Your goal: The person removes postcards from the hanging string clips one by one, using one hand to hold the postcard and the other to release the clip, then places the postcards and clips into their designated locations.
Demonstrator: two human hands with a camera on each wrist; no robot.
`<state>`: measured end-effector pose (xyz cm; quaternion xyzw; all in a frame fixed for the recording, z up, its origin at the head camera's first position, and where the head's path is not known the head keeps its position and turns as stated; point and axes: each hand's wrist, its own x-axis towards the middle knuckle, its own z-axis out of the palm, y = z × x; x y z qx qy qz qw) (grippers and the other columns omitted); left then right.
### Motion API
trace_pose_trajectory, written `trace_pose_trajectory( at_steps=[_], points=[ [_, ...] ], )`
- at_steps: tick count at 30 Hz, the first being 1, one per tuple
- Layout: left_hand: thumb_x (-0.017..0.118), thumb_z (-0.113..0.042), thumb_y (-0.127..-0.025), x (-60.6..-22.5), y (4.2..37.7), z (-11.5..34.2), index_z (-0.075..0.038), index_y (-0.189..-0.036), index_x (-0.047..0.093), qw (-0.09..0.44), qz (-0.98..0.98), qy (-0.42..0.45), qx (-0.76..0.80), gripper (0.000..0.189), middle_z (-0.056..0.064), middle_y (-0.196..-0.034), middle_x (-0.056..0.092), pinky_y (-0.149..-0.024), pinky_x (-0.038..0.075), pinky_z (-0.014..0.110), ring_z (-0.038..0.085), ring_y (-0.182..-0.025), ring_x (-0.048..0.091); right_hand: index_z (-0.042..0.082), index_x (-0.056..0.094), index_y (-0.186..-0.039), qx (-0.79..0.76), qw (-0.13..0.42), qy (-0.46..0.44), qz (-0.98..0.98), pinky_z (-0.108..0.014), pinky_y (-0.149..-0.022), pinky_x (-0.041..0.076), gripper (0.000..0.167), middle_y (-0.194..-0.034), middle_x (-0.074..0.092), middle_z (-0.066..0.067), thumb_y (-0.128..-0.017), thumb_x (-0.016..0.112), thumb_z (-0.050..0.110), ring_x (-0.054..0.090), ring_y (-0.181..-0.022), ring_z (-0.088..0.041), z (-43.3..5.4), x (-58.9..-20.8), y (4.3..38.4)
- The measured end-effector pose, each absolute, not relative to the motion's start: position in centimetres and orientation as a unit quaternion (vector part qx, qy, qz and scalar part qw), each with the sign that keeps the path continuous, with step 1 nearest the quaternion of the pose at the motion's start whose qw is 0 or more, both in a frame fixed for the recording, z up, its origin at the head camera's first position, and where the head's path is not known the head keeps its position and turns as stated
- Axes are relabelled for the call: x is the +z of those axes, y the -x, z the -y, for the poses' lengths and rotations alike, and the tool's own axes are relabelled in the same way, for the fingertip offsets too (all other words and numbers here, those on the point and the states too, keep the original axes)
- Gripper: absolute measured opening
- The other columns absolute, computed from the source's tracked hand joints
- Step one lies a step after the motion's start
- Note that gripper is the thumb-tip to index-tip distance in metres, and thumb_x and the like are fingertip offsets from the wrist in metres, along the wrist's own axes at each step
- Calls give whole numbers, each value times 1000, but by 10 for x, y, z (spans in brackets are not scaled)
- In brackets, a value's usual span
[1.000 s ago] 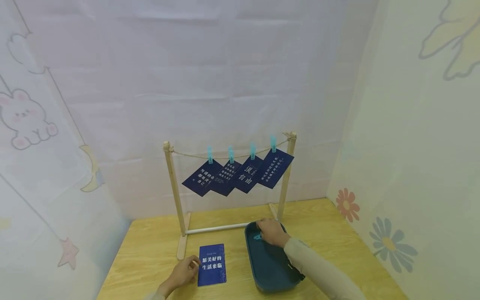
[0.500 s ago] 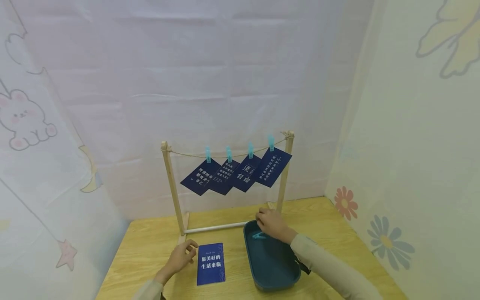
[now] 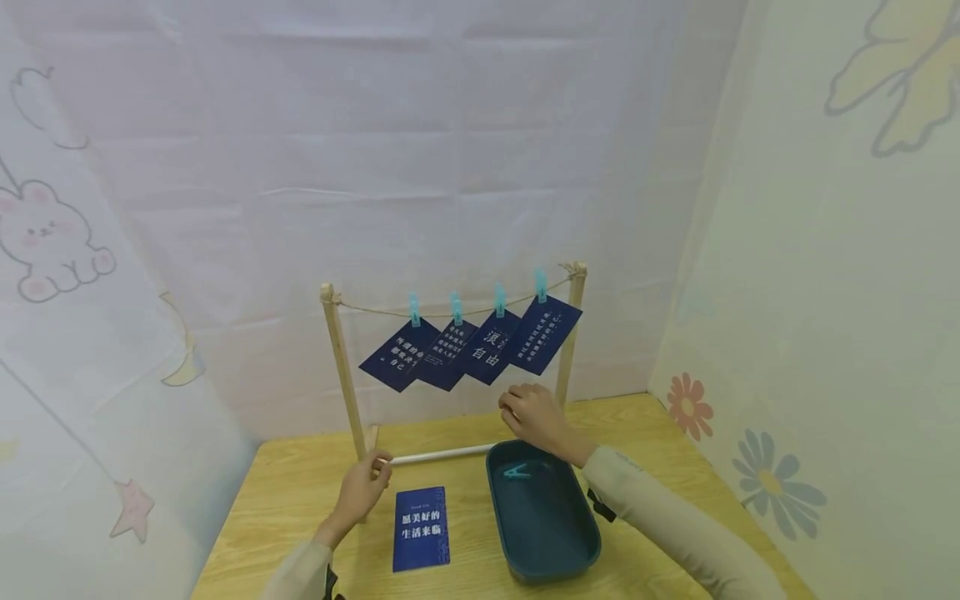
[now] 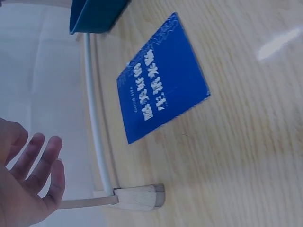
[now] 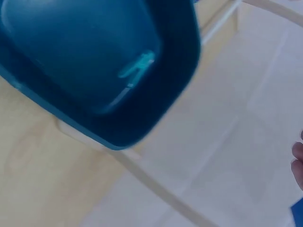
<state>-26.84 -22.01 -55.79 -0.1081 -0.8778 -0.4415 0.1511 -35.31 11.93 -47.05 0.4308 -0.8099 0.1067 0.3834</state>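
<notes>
My left hand [image 3: 363, 483], its fingers loosely bent, hovers before the left post of a wooden stand; the left wrist view shows nothing in its fingers. A blue card [image 3: 420, 528] with white characters lies on the table beside it. My right hand [image 3: 534, 417] is raised above the far end of a dark teal basin [image 3: 551, 533], fingers loosely curled, with nothing visible in them. Only its fingertips [image 5: 298, 161] enter the right wrist view. One light-blue clothespin [image 5: 137, 68] lies in the basin. Above, several blue cards [image 3: 546, 335] hang from a twine line by light-blue clothespins [image 3: 500, 302].
The wooden stand's posts [image 3: 342, 375] hold the sagging twine [image 3: 375, 312], and a white rod [image 3: 442, 455] joins their feet low down. The wooden table [image 3: 277, 500] meets a pale cloth backdrop [image 3: 420, 167] behind and a printed wall [image 3: 810, 333] at the right.
Both hands have risen and moved forward: the left from beside the loose card toward the stand's post, the right out of the basin's far end. The clothespin and card stay put.
</notes>
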Motion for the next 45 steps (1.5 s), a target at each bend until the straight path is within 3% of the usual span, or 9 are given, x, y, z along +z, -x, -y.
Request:
trace_pose_trajectory(
  at_steps=[10,14,20,28,37,45],
  points=[
    [61,-11,-98,-535,285,215,2,-105,62,269,853,119,-432,15,10,-84,65,-58,54,37,23,-68,65,9,72,-86,110,428,-450,776,-31,-58,44,11,-79,67,-1,-86,62,9,56,-66,-17,-102,-426,349],
    [63,-12,-97,-523,291,211,5,-106,61,296,842,88,-443,19,14,-84,67,-62,55,45,29,-69,66,8,72,-90,105,442,-456,765,-32,-63,44,11,-85,66,-3,-86,61,9,53,-71,-20,-95,-411,349],
    [67,-15,-96,-502,299,206,5,-115,57,272,841,35,-466,29,20,-93,68,-71,55,51,37,-80,69,8,71,-94,102,465,-475,740,-39,-75,45,13,-102,64,-10,-81,68,7,54,-88,-26,-85,-390,352],
    [68,-16,-95,-487,307,200,7,-127,47,275,828,29,-487,45,24,-103,62,-77,54,53,40,-88,67,6,72,-97,112,475,-472,734,-43,-83,47,14,-104,64,-11,-84,68,9,56,-94,-29,-72,-361,356],
    [69,-19,-95,-474,316,189,13,-132,39,267,804,16,-531,57,34,-114,57,-80,53,54,46,-92,65,5,70,-108,95,454,-471,750,-42,-88,45,20,-112,63,-14,-91,62,14,56,-102,-30,-56,-329,362],
    [65,-20,-97,-463,316,181,14,-138,33,247,804,-1,-541,62,33,-124,54,-87,51,54,45,-102,64,4,60,-130,108,399,-456,788,-47,-100,41,38,-131,56,-19,-96,62,19,53,-117,-33,-41,-306,373]
  ],
)
